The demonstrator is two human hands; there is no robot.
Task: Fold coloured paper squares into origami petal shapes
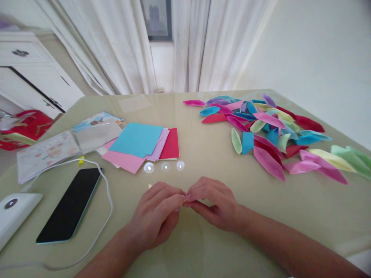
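Observation:
My left hand (158, 214) and my right hand (213, 202) meet at the near middle of the table, fingertips pinched together on a small pale yellow paper (183, 200) that is mostly hidden under them; a corner of it shows at the left. Just beyond the hands lies a stack of square coloured papers (139, 144), blue on top over pink, lilac and red. At the right spreads a pile of folded paper pieces (269, 133) in pink, blue, green, red and yellow.
A black phone (71, 202) with a white cable (107, 200) lies at the left, next to a white device (14, 214). Printed sheets in a clear sleeve (63, 144) lie behind it. A white cabinet (26, 73) and curtains (121, 46) stand beyond the greenish table (203, 154).

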